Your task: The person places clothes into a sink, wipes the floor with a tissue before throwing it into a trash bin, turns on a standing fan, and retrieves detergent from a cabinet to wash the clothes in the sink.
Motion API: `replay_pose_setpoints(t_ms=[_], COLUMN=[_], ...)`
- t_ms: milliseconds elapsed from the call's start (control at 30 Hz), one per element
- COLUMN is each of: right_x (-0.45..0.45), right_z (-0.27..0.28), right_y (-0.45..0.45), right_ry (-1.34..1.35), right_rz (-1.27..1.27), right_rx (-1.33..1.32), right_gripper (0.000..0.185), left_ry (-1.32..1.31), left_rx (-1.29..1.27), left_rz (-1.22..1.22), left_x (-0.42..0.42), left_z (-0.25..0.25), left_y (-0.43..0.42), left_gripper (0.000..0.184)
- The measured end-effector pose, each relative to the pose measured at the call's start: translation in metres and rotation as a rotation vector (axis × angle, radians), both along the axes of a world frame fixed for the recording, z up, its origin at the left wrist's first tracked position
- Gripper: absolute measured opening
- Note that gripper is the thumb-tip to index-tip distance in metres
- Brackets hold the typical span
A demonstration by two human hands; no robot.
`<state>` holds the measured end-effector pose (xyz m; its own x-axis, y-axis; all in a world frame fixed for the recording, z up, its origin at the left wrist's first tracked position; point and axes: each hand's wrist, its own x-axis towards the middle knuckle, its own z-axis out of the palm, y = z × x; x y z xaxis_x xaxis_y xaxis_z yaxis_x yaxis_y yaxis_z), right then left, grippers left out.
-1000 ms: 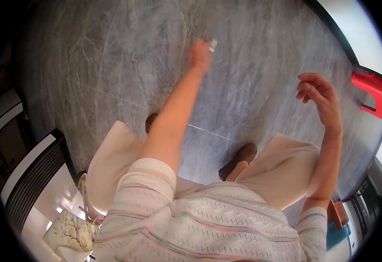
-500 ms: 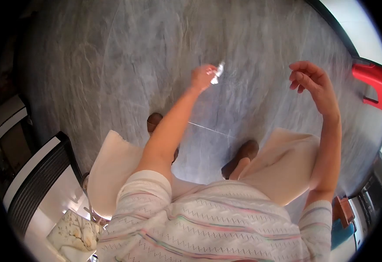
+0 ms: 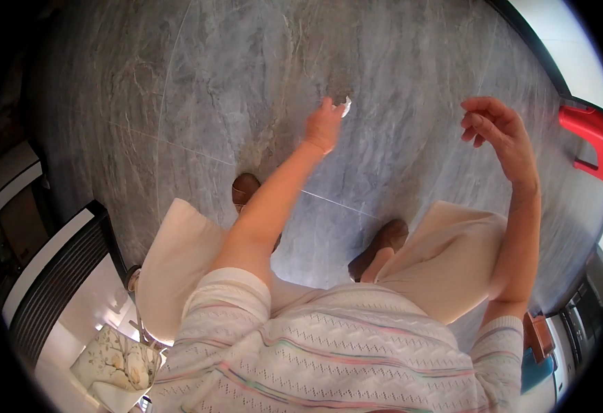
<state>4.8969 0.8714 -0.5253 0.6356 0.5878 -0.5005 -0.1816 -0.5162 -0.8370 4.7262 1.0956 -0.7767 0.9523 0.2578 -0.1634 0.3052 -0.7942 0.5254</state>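
Observation:
My left hand [image 3: 323,125] reaches out over the grey floor [image 3: 212,89], its fingers closed on a crumpled white tissue [image 3: 345,107]. The tissue sticks out past the fingertips on their right side. Whether it touches the floor I cannot tell. Off to the right, my right hand [image 3: 501,131] hangs in the air with loosely bent fingers and holds nothing visible.
A red plastic stool [image 3: 594,141] stands at the right edge. At the lower left are a black-and-white slatted chair back [image 3: 60,275] and a floral cushion [image 3: 117,358]. My brown shoes [image 3: 387,241] are on the floor below my hands.
My left hand has come back nearer to my body from farther out, still with the tissue in it. My right hand has shifted slightly to the left.

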Motion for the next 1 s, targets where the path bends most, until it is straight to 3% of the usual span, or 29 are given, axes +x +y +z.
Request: replay_pose_setpoints(t_ms=[133,233,333,433,500,567,633,667,767,833,933,1000], right_x=[-0.003,-0.001,-0.001,-0.002,-0.003,-0.004,-0.002,-0.002,-0.001,0.001,0.003,0.003], right_z=[0.003,0.001,-0.003,-0.002,-0.003,-0.004,-0.005,-0.005,-0.005,-0.008,-0.005,-0.004], right_y=[0.005,0.010,0.015,0.024,0.028,0.030,0.031,0.030,0.031,0.025,0.013,0.006], right_ry=[0.003,-0.028,-0.015,-0.012,-0.005,0.006,-0.014,-0.024,-0.018,-0.005,-0.009,-0.023], right_rz=[0.008,0.006,0.009,0.034,0.044,0.049,0.064,0.069,0.068,0.057,0.042,0.024], right_rx=[-0.021,-0.055,-0.045,-0.034,-0.030,-0.020,-0.038,-0.051,-0.040,-0.031,-0.039,-0.042], right_gripper=[0.024,0.023,0.023,0.023,0.023,0.024,0.024,0.025,0.025,0.025,0.024,0.024], left_ry=[0.173,-0.034,-0.068,0.014,0.061,-0.055,0.049,0.122,0.209,0.259,0.239,-0.085], left_rx=[-0.255,-0.237,-0.167,-0.313,-0.127,0.013,0.260,0.162,0.265,0.251,0.269,0.259], left_rz=[0.104,0.026,-0.162,0.046,-0.047,0.111,0.375,0.519,0.963,1.112,0.956,0.683], left_x=[0.012,-0.016,-0.042,-0.050,-0.055,-0.058,-0.067,-0.078,-0.098,-0.092,-0.068,-0.042], left_z=[0.003,0.001,-0.019,-0.001,-0.012,-0.011,-0.005,-0.009,-0.013,-0.001,-0.012,-0.022], left_y=[-0.042,-0.062,-0.065,-0.045,-0.011,0.028,0.065,0.093,0.158,0.182,0.178,0.134], left_gripper=[0.022,0.022,0.020,0.020,0.019,0.017,0.015,0.014,0.019,0.024,0.023,0.022])
